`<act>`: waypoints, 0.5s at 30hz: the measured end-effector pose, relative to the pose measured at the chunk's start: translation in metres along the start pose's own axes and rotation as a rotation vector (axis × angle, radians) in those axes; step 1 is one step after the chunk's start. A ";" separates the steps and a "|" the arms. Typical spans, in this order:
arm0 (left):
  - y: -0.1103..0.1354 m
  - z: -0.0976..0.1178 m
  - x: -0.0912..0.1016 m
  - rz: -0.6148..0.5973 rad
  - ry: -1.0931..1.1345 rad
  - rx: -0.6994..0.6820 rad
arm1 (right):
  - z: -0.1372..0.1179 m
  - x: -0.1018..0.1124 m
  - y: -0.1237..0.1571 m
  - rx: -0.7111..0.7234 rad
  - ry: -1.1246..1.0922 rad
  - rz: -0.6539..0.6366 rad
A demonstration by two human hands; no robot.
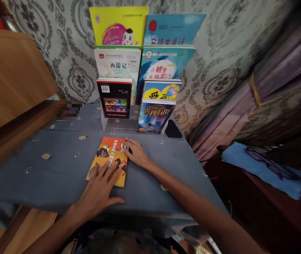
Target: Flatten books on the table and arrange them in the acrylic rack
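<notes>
An orange book (110, 155) with horse pictures lies flat on the grey cloth-covered table (60, 169). My left hand (100, 192) rests flat on its lower half, fingers spread. My right hand (136, 152) touches the book's upper right corner, fingers curled on the edge. Behind the book stands a clear tiered rack (105, 124) with several upright books: a black one (115, 97) at front left and a blue fantasy one (154, 115) at front right.
A black phone (173, 129) lies right of the rack. A wooden cabinet (10, 77) stands at left. Purple curtains (285, 88) hang at right, above a blue cloth with glasses (269, 164). Patterned wallpaper is behind the rack.
</notes>
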State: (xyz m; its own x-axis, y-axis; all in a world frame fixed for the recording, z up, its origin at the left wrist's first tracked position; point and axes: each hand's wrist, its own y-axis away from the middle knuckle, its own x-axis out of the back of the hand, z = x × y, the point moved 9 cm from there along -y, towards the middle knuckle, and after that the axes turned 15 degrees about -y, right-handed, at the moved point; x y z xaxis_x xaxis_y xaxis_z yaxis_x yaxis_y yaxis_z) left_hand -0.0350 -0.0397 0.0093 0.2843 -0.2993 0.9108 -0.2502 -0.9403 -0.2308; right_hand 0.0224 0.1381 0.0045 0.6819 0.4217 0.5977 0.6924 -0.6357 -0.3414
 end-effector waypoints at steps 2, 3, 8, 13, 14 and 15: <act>0.012 0.004 0.002 -0.003 -0.007 -0.025 | -0.009 0.000 0.013 0.041 0.007 -0.011; 0.018 0.006 0.003 0.004 -0.011 -0.041 | -0.014 0.000 0.020 0.064 0.004 -0.018; 0.043 0.012 0.008 0.092 -0.036 -0.065 | -0.032 0.003 0.055 0.123 -0.017 -0.055; 0.058 0.010 0.018 0.192 0.016 -0.071 | -0.045 0.010 0.084 0.107 -0.035 -0.108; 0.059 0.007 0.022 0.218 0.036 -0.073 | -0.045 0.012 0.088 0.097 -0.052 -0.127; 0.060 0.002 0.028 0.241 0.059 -0.077 | -0.045 0.013 0.091 0.082 -0.073 -0.147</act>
State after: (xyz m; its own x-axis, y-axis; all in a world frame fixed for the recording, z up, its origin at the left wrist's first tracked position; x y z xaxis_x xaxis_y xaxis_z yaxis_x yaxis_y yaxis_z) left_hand -0.0398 -0.1045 0.0200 0.1542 -0.5012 0.8515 -0.3749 -0.8270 -0.4189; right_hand 0.0841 0.0563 0.0143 0.5850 0.5540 0.5923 0.8009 -0.5099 -0.3141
